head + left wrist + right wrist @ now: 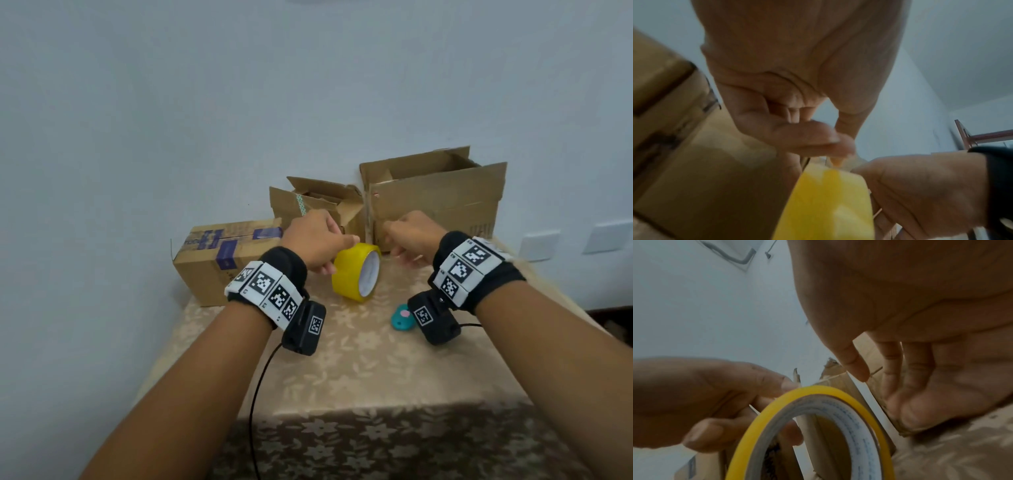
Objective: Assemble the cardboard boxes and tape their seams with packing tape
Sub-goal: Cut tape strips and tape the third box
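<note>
Standing on edge on the patterned tablecloth (pixel 359 359), the yellow roll of packing tape (pixel 356 272) is gripped by the left hand (pixel 317 240). The right hand (pixel 412 238), fingers loosely curled and holding nothing, is poised just beside it. The tape's free end should be picked up first, with the roll kept steady.

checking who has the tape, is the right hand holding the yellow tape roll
No, the left hand grips the yellow tape roll, while the right hand is beside it with loosely curled fingers that hold nothing.
</note>
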Tool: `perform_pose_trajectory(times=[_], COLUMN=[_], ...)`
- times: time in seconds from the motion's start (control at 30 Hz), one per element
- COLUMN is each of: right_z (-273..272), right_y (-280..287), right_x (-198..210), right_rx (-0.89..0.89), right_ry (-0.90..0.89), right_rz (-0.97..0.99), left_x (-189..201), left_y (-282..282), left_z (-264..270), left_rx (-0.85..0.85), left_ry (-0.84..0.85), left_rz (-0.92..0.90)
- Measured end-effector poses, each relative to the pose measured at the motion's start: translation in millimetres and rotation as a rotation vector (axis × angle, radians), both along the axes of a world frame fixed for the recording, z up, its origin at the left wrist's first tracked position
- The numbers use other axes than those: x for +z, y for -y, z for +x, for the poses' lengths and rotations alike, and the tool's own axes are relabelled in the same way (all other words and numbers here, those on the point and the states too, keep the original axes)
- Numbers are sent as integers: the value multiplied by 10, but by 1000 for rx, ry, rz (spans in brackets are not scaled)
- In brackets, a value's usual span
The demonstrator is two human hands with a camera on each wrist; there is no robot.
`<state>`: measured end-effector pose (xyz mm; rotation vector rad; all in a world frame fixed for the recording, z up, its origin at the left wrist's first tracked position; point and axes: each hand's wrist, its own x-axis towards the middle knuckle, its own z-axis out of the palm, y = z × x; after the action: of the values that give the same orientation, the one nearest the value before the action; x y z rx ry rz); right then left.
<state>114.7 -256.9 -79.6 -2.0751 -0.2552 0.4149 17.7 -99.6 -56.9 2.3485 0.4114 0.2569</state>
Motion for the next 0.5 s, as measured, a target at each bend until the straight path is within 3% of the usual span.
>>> perform_pose_trajectory(times=[0.17, 0.5], right_z=[-35, -50], right_y=[24, -107], right_x=[35, 121], right_rx=[82, 107], right_ry=[-130, -16], right_rz=[16, 137], left_x=[-37, -3], left_y=[7, -44], left_z=[56, -7], left_rx=[-17, -83], left_ry=[-40, -92], left_rz=[-123, -199])
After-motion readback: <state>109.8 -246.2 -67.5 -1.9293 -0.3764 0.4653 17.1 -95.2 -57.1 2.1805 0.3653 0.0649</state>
